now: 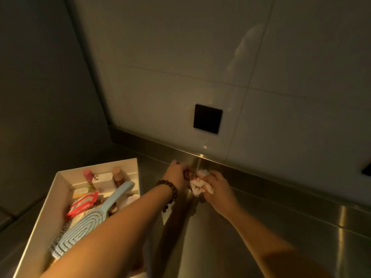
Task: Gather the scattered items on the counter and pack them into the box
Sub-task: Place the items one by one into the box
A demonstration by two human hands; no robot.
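Item: floral scrunchie [197,186], white cloth with red print, bunched up. We are holding it just above the steel counter [261,227], near the back upstand, to the right of the box [38,215] and apart from it. We are judging it light, soft and crushable, not fragile, not slippery; any pinch on the gathered fabric should serve. Crumpled as it is, we are finding no clear long axis and no pointing end.

Item: dark beaded piece [188,174], touching the scrunchie on its left. We are taking it for a small string of beads; too blurred to say more.

Hands: our right hand [215,187] is gripping the scrunchie, fingers curled over the cloth. Our left hand [176,174] is curling round the beaded piece; a bead bracelet [169,190] is sitting on that wrist.

Box contents: blue hairbrush [84,223], lying diagonally, handle toward the far right corner; red hair clip [83,204]; small bottles at the far wall.

Surroundings: tiled wall with a black square plate [207,119].
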